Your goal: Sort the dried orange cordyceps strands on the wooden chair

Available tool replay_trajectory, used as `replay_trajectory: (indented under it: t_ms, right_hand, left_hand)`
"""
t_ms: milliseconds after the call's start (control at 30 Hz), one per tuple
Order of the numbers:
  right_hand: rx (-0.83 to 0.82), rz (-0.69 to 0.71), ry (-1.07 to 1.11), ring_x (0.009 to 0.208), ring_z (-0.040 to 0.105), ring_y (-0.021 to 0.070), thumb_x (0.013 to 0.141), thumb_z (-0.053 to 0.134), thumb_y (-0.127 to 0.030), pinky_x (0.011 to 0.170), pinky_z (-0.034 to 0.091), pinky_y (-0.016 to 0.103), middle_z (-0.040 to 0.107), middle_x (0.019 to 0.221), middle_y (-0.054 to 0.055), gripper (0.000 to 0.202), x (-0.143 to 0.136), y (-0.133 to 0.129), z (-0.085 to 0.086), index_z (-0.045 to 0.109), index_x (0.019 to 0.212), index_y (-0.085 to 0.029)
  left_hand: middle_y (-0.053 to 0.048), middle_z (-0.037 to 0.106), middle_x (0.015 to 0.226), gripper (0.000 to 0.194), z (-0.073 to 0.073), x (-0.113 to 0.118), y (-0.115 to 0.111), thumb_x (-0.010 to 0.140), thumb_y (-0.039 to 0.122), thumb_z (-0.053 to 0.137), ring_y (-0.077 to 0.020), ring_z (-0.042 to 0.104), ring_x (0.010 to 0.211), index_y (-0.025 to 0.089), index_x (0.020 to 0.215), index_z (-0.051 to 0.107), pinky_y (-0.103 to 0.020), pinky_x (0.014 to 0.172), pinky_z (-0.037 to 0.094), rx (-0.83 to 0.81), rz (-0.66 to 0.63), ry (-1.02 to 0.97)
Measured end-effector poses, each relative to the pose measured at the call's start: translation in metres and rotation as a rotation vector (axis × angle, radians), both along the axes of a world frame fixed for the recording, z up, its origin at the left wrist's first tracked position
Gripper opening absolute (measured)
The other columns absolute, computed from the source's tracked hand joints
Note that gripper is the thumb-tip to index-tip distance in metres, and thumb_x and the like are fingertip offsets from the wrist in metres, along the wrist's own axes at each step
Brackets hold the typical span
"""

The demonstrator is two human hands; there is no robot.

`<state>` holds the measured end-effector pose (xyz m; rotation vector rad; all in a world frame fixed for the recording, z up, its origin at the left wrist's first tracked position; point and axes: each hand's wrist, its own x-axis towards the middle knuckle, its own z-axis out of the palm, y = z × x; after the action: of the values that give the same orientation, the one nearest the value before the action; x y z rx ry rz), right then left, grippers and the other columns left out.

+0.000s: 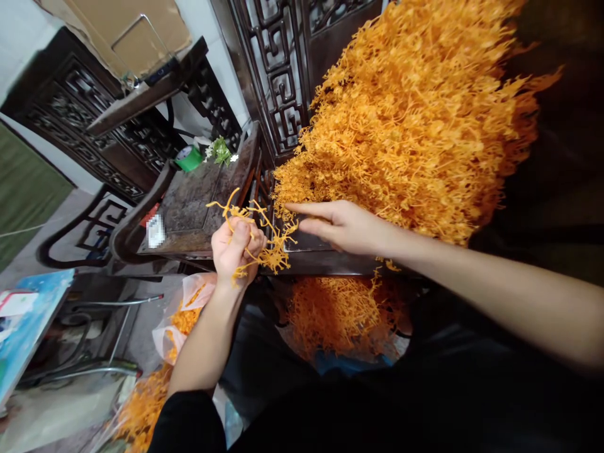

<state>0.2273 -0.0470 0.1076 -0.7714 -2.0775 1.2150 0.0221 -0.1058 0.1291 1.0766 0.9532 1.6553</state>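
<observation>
In the head view my left hand (234, 250) is closed in a fist around a small bunch of orange branched plastic sprigs (275, 257), whose thin stems stick out on both sides. My right hand (336, 228) is just to the right of that bunch, at the near edge of a large heap of the same orange sprigs (415, 119). Its index finger and thumb are stretched out and apart, and I see nothing held between them. The other fingers of this hand are partly hidden.
A dark carved wooden bench carries the heap. On the side table (189, 195) sit a roll of green tape (189, 158) and a small green plant (219, 151). Below are more orange sprigs (337, 311) between my legs and a plastic bag (191, 296) with sprigs at left.
</observation>
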Motion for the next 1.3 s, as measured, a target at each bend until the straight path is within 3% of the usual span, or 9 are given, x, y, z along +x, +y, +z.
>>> replay_trajectory:
  t_ms: [133,233,400,500,667,833,933,1067,1300]
  right_hand:
    - [0.539,0.015,-0.244,0.075,0.058,0.0165,0.102,0.052,-0.032,0.069,0.046,0.031,0.067,0.098,0.009,0.032,0.0,0.006,-0.005,0.077,0.118,-0.02]
    - [0.654,-0.136,-0.41,0.065,0.051,0.015,0.103,0.045,-0.029,0.063,0.042,0.032,0.066,0.096,0.011,0.035,0.015,0.028,-0.014,0.078,0.1,-0.016]
    - [0.468,-0.276,-0.373,0.07,0.061,0.0208,0.099,0.049,-0.029,0.075,0.052,0.04,0.067,0.077,0.009,0.032,0.037,0.055,-0.017,0.076,0.087,-0.017]
    - [0.352,-0.193,-0.27,0.069,0.064,0.0196,0.1,0.045,-0.024,0.079,0.054,0.04,0.07,0.077,0.005,0.035,0.028,0.039,-0.004,0.077,0.114,-0.018]
    - [0.539,-0.153,-0.098,0.09,0.063,0.0209,0.104,0.048,-0.029,0.086,0.052,0.038,0.068,0.099,0.009,0.042,0.0,0.002,0.016,0.066,0.14,-0.017]
    - [0.636,-0.102,0.044,0.08,0.057,0.0173,0.102,0.058,-0.037,0.075,0.05,0.033,0.061,0.091,0.006,0.029,-0.016,-0.006,0.015,0.076,0.115,-0.017]
    - [0.617,-0.267,0.299,0.077,0.057,0.0157,0.104,0.055,-0.036,0.075,0.051,0.033,0.058,0.082,0.004,0.03,-0.013,-0.009,0.023,0.073,0.087,-0.018]
    - [0.479,-0.511,0.585,0.066,0.061,0.011,0.104,0.056,-0.041,0.066,0.053,0.029,0.061,0.08,0.001,0.029,0.002,-0.014,0.042,0.07,0.091,-0.019]
    - [0.011,-0.23,0.221,0.042,0.056,0.0095,0.096,0.058,-0.023,0.043,0.046,0.026,0.075,0.079,0.001,0.024,0.009,-0.008,0.027,0.076,0.111,-0.017]
  left_hand:
    - [0.011,0.029,0.043,0.046,0.001,0.0,0.004,0.078,0.05,0.086,-0.0027,0.026,0.036,0.017,0.07,0.055,-0.018,0.04,0.029,-0.084,-0.048,-0.075]
    - [0.011,0.027,0.044,0.035,0.005,-0.014,0.015,0.099,0.037,0.064,-0.0031,0.023,0.034,0.017,0.074,0.054,-0.017,0.036,0.023,-0.233,-0.006,-0.259]
    - [0.011,0.03,0.048,0.034,0.009,-0.031,0.025,0.108,0.031,0.047,-0.003,0.026,0.033,0.017,0.079,0.053,-0.016,0.034,0.022,-0.327,0.043,-0.485]
    - [0.011,0.031,0.048,0.033,0.009,-0.024,0.024,0.108,0.032,0.048,-0.0027,0.027,0.033,0.017,0.08,0.053,-0.016,0.034,0.022,-0.306,0.02,-0.492]
    - [0.011,0.03,0.048,0.032,0.004,-0.002,0.023,0.106,0.033,0.053,-0.0018,0.025,0.033,0.016,0.079,0.054,-0.015,0.035,0.019,-0.296,0.031,-0.438]
    - [0.012,0.031,0.048,0.032,-0.01,0.017,0.023,0.095,0.039,0.071,-0.0008,0.022,0.035,0.016,0.078,0.058,-0.016,0.035,0.017,-0.269,-0.016,-0.301]
    - [0.012,0.034,0.048,0.034,-0.02,0.023,0.027,0.089,0.039,0.079,0.0002,0.023,0.035,0.015,0.075,0.059,-0.015,0.036,0.014,-0.255,0.003,-0.218]
    - [0.012,0.031,0.047,0.035,-0.019,0.019,0.036,0.09,0.039,0.077,0.0002,0.021,0.034,0.015,0.074,0.058,-0.015,0.035,0.013,-0.299,0.023,-0.221]
    - [0.011,0.027,0.049,0.034,0.007,0.008,0.04,0.107,0.034,0.05,-0.0012,0.021,0.033,0.016,0.079,0.057,-0.015,0.033,0.015,-0.284,-0.032,-0.403]
